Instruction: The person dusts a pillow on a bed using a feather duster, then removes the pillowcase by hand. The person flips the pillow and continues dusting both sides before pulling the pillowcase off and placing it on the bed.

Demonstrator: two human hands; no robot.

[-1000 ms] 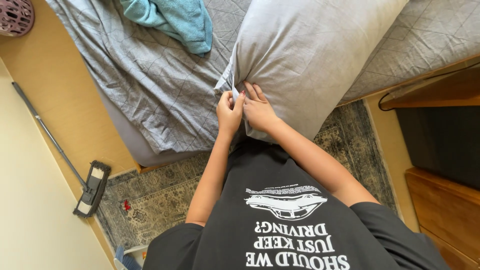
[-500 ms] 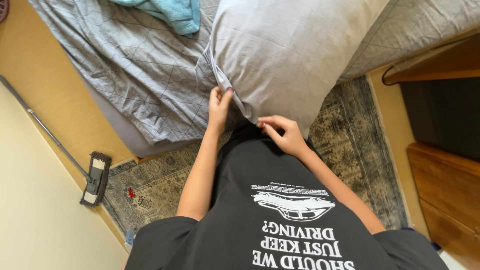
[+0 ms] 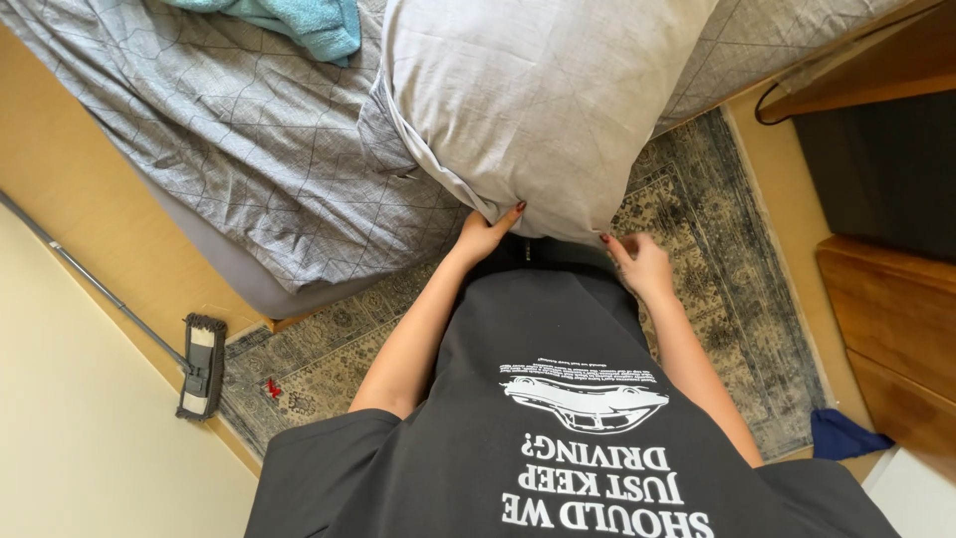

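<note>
A person in a black T-shirt with white lettering and a white printed emblem holds a pale grey pillow by its lower edge, left hand and right hand pinching the smooth cotton. The pillow rests on a grey quilted bed, above a patterned rug. A teal towel lies beyond.

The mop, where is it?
The flat mop lies at the left of the head view, on the floor by the patterned rug, below the bed.
</note>
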